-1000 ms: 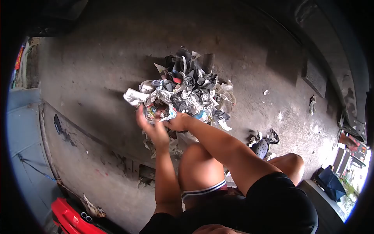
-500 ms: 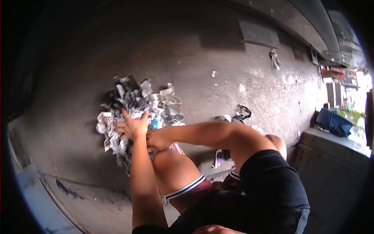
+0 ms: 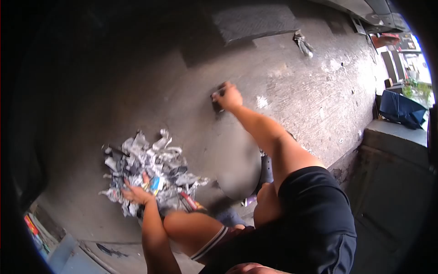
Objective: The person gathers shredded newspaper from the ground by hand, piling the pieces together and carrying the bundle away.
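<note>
A loose heap of crumpled and torn paper scraps (image 3: 148,157) lies on the grey floor (image 3: 292,105). My left hand (image 3: 137,192) rests at the heap's near side with its fingers spread, beside a blue and white scrap (image 3: 157,184). Farther off, my right hand (image 3: 230,97) is low over the floor, right of the heap and apart from it. Its fingers are curled together near a small dark patch; what they hold is blurred and partly hidden. A red packet (image 3: 190,201) lies between the heap and my knee.
A flat grey slab (image 3: 255,23) lies at the top, with a crumpled cloth-like piece (image 3: 303,44) beside it. On a ledge (image 3: 392,132) at the right rests a dark blue bag (image 3: 401,109). My bent knees are close to the heap.
My right hand has left the heap's edge and reached out up and to the right, its fingers now curled. My left hand stays at the heap. The whole view has shifted.
</note>
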Demonstrator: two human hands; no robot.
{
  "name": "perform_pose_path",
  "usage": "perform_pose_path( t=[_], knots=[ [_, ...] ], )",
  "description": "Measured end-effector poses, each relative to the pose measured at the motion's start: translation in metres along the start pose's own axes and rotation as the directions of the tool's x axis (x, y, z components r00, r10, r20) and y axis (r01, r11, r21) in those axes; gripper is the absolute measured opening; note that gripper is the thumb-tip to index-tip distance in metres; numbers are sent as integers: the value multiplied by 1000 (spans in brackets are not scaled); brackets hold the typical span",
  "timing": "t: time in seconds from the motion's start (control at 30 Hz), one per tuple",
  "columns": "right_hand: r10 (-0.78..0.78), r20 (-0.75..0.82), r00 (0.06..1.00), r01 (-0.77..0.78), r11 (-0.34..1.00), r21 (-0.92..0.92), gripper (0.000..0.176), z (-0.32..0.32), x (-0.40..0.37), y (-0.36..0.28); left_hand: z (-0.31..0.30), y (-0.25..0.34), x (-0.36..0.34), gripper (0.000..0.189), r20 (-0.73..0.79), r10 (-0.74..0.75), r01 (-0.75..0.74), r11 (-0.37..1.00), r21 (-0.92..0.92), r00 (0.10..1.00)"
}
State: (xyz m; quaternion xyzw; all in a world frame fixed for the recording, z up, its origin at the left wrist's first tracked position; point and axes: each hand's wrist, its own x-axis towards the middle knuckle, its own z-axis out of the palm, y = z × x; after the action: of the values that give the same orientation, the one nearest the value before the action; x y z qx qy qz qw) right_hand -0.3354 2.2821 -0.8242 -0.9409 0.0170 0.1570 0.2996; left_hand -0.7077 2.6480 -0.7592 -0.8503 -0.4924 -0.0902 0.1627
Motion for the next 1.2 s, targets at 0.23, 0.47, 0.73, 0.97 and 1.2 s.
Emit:
perform_pose_path(
  t=[0.23,0.47,0.73,0.97,1.2],
  knots=[
    [-289,143,947,276,956,103,23,-67,60,66,52,-52,15,55,182,-114,77,976,202,977],
    [56,-586,809,-193,966,-174,33,-254,228,261,64,-93,23,52,174,-158,112,962,249,972],
    [148,-294,944,-230,936,-268,25,-272,233,314,34,-70,23,100,253,-16,-131,822,554,967],
    [-192,-422,886,108,971,-213,20,-250,168,279,10,-50,27,131,343,-91,-94,868,487,935],
    [391,-324,861,-180,832,525,22,-272,254,278,17,-55,33,132,354,-24,-156,868,471,935]
  ],
)
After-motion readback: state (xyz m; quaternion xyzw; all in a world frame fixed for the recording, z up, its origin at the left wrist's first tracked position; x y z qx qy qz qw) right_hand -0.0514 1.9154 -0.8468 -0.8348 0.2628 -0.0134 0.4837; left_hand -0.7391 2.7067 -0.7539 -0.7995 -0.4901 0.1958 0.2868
